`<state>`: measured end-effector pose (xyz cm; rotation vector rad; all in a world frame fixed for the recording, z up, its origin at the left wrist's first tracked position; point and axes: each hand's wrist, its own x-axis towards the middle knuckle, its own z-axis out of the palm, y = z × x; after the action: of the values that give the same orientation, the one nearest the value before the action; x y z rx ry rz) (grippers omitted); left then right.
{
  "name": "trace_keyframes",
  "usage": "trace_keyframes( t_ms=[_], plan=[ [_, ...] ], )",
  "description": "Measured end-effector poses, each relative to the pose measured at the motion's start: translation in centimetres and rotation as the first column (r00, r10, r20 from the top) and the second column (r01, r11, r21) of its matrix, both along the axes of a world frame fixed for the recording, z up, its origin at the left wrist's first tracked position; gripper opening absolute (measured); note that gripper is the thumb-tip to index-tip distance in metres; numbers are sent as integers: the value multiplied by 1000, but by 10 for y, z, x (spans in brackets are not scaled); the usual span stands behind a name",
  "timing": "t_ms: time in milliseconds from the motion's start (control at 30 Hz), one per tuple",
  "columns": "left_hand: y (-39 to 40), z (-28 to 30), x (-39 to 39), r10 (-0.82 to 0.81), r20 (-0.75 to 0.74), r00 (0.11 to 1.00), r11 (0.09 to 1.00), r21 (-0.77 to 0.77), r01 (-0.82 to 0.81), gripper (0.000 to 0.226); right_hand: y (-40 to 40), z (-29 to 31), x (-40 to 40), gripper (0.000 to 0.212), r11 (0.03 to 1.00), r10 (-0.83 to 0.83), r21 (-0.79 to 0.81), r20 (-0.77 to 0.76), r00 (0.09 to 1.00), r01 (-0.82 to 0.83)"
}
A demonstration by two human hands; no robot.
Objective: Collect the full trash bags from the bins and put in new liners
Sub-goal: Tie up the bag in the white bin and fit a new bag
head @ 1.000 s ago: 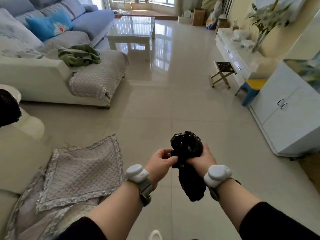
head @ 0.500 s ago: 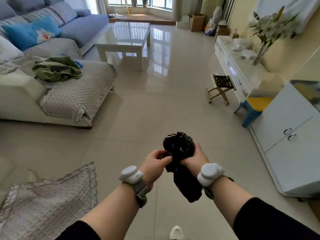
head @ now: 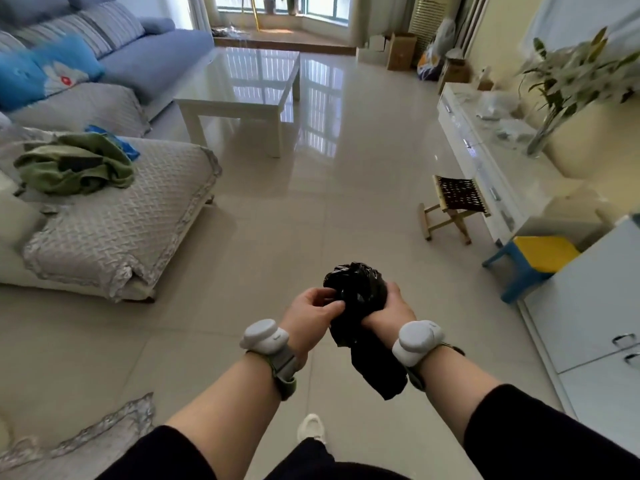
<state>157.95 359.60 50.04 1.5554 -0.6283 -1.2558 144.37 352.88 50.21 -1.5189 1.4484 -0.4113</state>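
A bunched roll of black trash liners (head: 358,292) is held at waist height over the tiled floor. My right hand (head: 391,311) grips its middle, with a loose black tail hanging down below the wrist. My left hand (head: 311,310) pinches the plastic at the roll's left side with thumb and fingertips. Both wrists carry white sensor bands. No bin shows in this view.
A grey-covered sofa (head: 114,216) with a green cloth (head: 74,164) stands at the left, a white coffee table (head: 242,95) beyond it. At the right are a white TV console (head: 485,157), a folding stool (head: 450,206), a blue-yellow stool (head: 530,261) and a white cabinet (head: 588,306).
I have walked forward: the sofa and the quilted cover have slid left and back. Both hands keep the same hold on the liners.
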Motion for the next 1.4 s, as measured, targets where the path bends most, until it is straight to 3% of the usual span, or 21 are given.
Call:
trace_keyframes(
  t_ms=[367,667,833,1133,1400],
  plan=[
    [-219,24,80,-102,13,995,994,27,102,41,-204,0,70,55,997,-63,58,47,997,60],
    [-445,14,123,-25,49,998,1000,13,24,33,-443,8,123,60,998,23,63,87,996,-29],
    [-525,19,150,8,101,995,1000,-3,-7,28,-532,19,146,65,995,73,52,105,992,-79],
    [-710,11,256,58,85,995,998,-7,-58,33,-724,3,247,70,990,141,27,19,990,-142],
    [-880,24,355,44,122,992,999,18,-47,38,-879,10,335,73,993,104,45,74,992,-107]
  ],
)
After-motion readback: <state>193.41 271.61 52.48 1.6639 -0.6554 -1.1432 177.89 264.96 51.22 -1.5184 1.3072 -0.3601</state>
